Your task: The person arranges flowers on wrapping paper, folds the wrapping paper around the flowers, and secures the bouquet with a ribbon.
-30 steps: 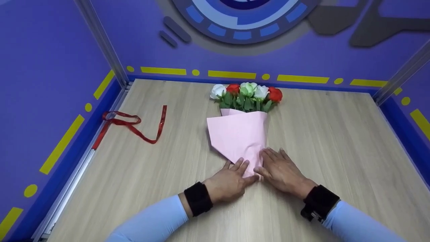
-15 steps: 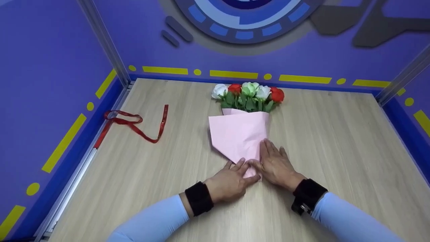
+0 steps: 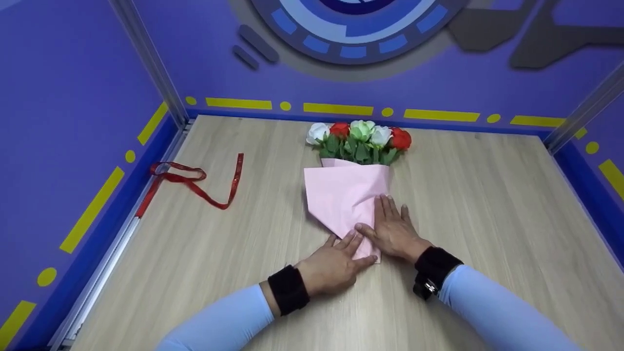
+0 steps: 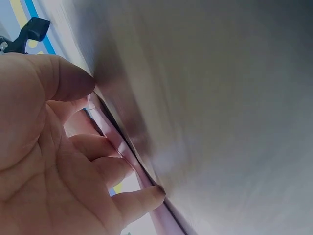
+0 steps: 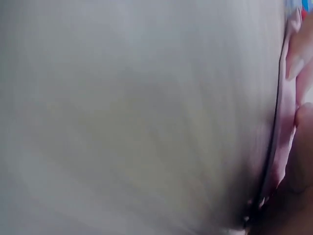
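A bouquet of white, red and pale green flowers (image 3: 361,132) with green leaves lies on the table, its stems hidden inside pink wrapping paper (image 3: 336,190). My left hand (image 3: 329,265) rests at the narrow lower end of the paper, fingers spread over its left edge and thumb near the bottom tip. In the left wrist view, those fingertips (image 4: 154,195) touch the paper's edge close to the table. On the right side of the wrap, my right hand (image 3: 394,231) presses with straight fingers along the fold, its thumb lying across the front of the paper.
A red ribbon (image 3: 214,200) lies loosely looped on the left of the wooden table (image 3: 487,204), one end over the metal edge rail (image 3: 117,248). Blue-purple panels (image 3: 63,122) wall the table at the back and both sides.
My right hand has slid up the right side of the paper, away from the bottom tip, its thumb moving further onto the front. My left hand stays in place.
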{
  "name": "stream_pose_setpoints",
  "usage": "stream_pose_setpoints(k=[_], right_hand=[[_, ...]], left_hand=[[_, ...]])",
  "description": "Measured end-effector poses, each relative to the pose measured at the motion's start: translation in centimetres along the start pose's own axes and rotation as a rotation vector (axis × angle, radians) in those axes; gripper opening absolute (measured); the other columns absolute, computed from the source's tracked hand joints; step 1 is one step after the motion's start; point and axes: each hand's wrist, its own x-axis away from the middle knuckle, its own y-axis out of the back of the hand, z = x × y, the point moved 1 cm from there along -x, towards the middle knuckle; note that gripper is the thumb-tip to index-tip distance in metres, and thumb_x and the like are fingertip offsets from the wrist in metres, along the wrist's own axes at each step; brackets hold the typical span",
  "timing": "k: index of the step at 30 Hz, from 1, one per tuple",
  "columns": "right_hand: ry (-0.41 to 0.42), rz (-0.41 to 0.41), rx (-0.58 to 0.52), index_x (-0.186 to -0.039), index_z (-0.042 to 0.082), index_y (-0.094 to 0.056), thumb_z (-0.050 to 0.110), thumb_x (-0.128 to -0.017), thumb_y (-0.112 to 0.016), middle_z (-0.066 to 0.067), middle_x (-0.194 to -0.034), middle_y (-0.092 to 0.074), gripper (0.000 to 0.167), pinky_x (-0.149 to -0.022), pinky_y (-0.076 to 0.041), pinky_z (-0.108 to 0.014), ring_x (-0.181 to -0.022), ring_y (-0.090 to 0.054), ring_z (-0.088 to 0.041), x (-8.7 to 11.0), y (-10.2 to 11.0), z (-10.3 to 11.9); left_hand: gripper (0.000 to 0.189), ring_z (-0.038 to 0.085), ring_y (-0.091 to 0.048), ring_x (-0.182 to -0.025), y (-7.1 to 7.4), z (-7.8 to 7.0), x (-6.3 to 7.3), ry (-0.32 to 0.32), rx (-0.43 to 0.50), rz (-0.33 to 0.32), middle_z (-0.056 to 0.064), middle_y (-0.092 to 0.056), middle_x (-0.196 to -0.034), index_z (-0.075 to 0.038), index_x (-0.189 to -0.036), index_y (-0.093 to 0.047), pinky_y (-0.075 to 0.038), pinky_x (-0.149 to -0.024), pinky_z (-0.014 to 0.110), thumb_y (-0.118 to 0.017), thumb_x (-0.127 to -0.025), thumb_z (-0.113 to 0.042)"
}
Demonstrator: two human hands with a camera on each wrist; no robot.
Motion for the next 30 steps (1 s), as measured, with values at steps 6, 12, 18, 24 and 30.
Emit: stream_pose_setpoints(k=[6,12,18,24,30], right_hand=[[-0.007,0.021,-0.011,-0.162,-0.016,-0.008,0.065,-0.106,-0.044,-0.036,-0.170,-0.008,0.104,-0.124,-0.002,-0.075,-0.160,-0.005,-0.052,-0.4,0.3,-0.1],[-0.050,0.021,-0.018,-0.161,-0.016,-0.006,0.073,-0.103,-0.043,-0.039,-0.169,-0.007,0.113,-0.124,0.000,-0.074,-0.159,-0.006,-0.053,-0.8,0.5,0.2],[-0.080,0.015,-0.033,-0.161,-0.016,0.000,0.079,-0.097,-0.047,-0.040,-0.169,-0.001,0.124,-0.125,0.002,-0.073,-0.159,-0.001,-0.054,-1.2,0.5,0.0],[-0.083,0.036,-0.032,-0.162,-0.015,-0.002,0.080,-0.097,-0.045,-0.039,-0.169,-0.002,0.123,-0.125,0.005,-0.072,-0.160,-0.001,-0.053,-1.6,0.8,0.0],[-0.104,0.047,-0.051,-0.162,-0.015,0.000,0.083,-0.097,-0.038,-0.038,-0.170,0.000,0.124,-0.124,0.006,-0.073,-0.159,0.001,-0.053,-2.1,1.0,-0.2]], left_hand=[[0.055,0.033,-0.021,-0.162,0.5,-0.3,0.3,0.001,-0.020,-0.022,0.019,-0.023,-0.173,-0.039,-0.163,-0.038,-0.036,-0.123,0.055,-0.044,-0.109,-0.027],[0.057,0.032,-0.021,-0.162,0.8,-0.6,0.1,0.004,-0.022,0.001,0.017,-0.022,-0.174,-0.040,-0.164,-0.036,-0.033,-0.125,0.055,-0.045,-0.109,-0.029],[0.058,0.031,-0.021,-0.162,0.9,-0.9,0.1,-0.002,-0.014,0.026,0.016,-0.021,-0.175,-0.041,-0.165,-0.034,-0.033,-0.125,0.054,-0.047,-0.109,-0.031],[0.058,0.031,-0.020,-0.163,1.0,-0.9,0.1,0.002,-0.020,0.029,0.015,-0.021,-0.175,-0.041,-0.165,-0.033,-0.033,-0.125,0.055,-0.047,-0.109,-0.032],[0.058,0.031,-0.021,-0.162,0.9,-1.0,0.0,0.004,-0.023,0.023,0.015,-0.023,-0.174,-0.041,-0.165,-0.033,-0.034,-0.124,0.054,-0.046,-0.109,-0.031]])
